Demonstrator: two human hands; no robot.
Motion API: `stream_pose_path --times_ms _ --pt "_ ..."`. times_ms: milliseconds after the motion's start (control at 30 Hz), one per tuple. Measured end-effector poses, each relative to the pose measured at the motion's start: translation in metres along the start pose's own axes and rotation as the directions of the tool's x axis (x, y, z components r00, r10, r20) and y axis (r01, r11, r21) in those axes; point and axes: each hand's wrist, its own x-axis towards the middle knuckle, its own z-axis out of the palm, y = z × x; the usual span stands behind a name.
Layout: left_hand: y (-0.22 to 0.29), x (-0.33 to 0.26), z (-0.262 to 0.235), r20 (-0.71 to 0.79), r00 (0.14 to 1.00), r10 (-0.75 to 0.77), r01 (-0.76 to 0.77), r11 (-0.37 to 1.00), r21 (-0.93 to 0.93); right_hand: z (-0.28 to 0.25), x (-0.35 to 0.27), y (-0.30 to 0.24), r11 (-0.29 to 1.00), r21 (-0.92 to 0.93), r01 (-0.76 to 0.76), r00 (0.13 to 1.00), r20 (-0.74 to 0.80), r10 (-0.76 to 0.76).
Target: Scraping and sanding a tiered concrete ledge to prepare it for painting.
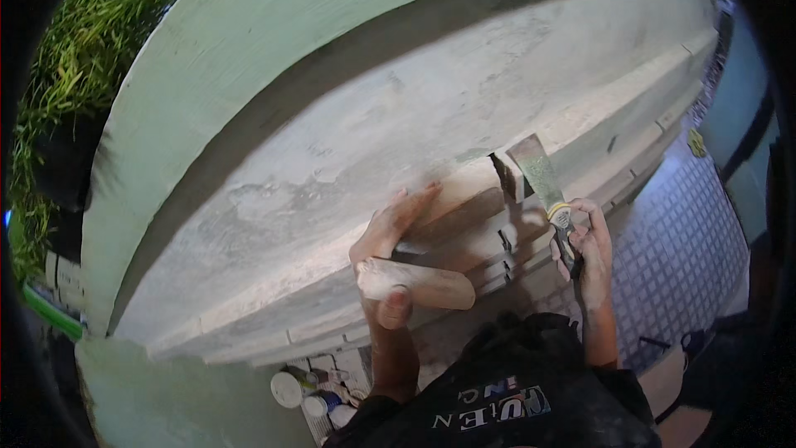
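Jutting scraper (pixel 547 191) beside ledge gap (pixel 501 176)

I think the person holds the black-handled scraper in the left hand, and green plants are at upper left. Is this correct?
The side is wrong: the head view shows the black-handled scraper in the right hand. The green plants are indeed at upper left.

dim surroundings, soft shadows, dark curved edges
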Motion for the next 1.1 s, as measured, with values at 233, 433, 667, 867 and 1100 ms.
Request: stream_pose_path --times_ms 233,433,667,867,1100 --pt "0.001 0.001 0.017 -0.081 0.996 -0.05 0.044 0.996 -0.072 -0.014 -0.014 -0.024 0.966 -0.256 -0.043 0.997 -0.069 0.026" --pt "-0.008 0.011 0.023 -0.109 0.994 0.021 -0.021 1.0 -0.004 -0.053 -0.004 -0.024 0.958 -0.284 0.046 0.999 -0.014 -0.052" --pt "-0.01 0.012 0.055 -0.239 0.969 0.057 -0.062 0.998 -0.013 -0.122 0.06 -0.038 0.967 -0.23 0.107 0.994 0.053 -0.097" --pt "-0.01 0.038 0.162 -0.366 0.91 0.194 -0.199 0.98 0.025 -0.182 0.13 -0.056 0.972 -0.196 0.129 0.977 0.192 -0.091" --pt "0.006 0.096 0.273 -0.183 0.96 0.213 -0.079 0.829 0.553 -0.236 0.173 -0.076 0.89 -0.368 0.27 0.926 0.352 -0.135"
